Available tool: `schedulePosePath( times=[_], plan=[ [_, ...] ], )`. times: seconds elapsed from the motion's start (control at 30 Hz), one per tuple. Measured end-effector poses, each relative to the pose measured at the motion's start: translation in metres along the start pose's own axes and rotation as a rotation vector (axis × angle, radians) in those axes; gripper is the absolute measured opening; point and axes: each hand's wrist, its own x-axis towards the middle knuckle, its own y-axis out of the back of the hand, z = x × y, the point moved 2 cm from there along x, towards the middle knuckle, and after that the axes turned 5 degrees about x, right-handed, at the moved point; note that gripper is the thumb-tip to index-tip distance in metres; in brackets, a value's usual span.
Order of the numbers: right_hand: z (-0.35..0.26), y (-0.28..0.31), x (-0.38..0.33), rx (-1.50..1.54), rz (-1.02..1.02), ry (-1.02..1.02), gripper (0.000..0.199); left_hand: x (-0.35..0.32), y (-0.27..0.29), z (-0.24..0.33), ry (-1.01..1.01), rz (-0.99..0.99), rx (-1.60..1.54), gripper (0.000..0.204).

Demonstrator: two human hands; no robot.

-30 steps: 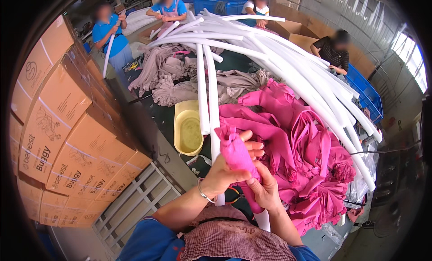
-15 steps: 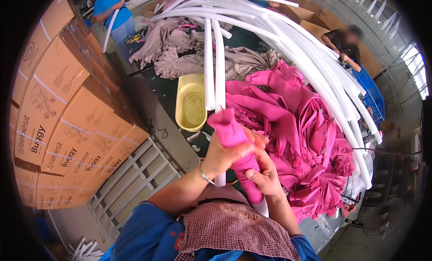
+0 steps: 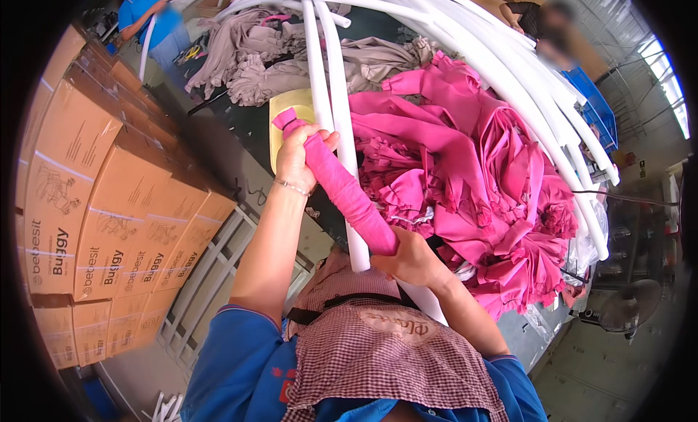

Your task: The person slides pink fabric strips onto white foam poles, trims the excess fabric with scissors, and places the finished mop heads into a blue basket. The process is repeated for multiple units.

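A pink fabric sleeve [image 3: 345, 193] lies stretched between my hands, slanting from far left to near right. My left hand [image 3: 298, 157] is wrapped round it close to its gathered far end, over a yellow basin [image 3: 291, 102]. My right hand [image 3: 412, 259] grips its near end, where a white foam tube [image 3: 426, 300] comes out toward my apron. How far the tube reaches inside is hidden. Beside the sleeve, two more foam tubes [image 3: 340, 109] hang toward me over the table. A heap of pink fabric pieces [image 3: 480, 160] lies to the right.
Many white foam tubes [image 3: 502, 73] arch across the far and right side. Greyish-beige fabric [image 3: 265, 69] lies at the back of the table. Stacked cardboard boxes [image 3: 73, 197] stand at left, near a pale slatted frame [image 3: 193, 306]. Other people are beyond the table, near a blue crate [image 3: 592, 106].
My left hand has moved up and away along the pink sleeve, and my right hand toward its near end. The sleeve now looks longer and straighter. The whole view has shifted slightly.
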Motion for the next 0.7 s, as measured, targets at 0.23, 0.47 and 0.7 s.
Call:
schedulePosePath(
  times=[0.23,0.47,0.7],
  plan=[
    [0.044,0.013,-0.04,0.088,-0.087,0.019,0.041,-0.001,-0.009,-0.031,0.022,-0.019,0.065,0.015],
    [0.049,0.014,-0.048,0.205,-0.021,-0.145,0.029,-0.004,-0.03,-0.038,0.172,-0.079,0.133,0.013],
    [0.014,0.027,-0.027,0.099,0.31,0.395,0.08,-0.084,-0.082,-0.066,-0.088,-0.5,0.346,0.02]
  ],
)
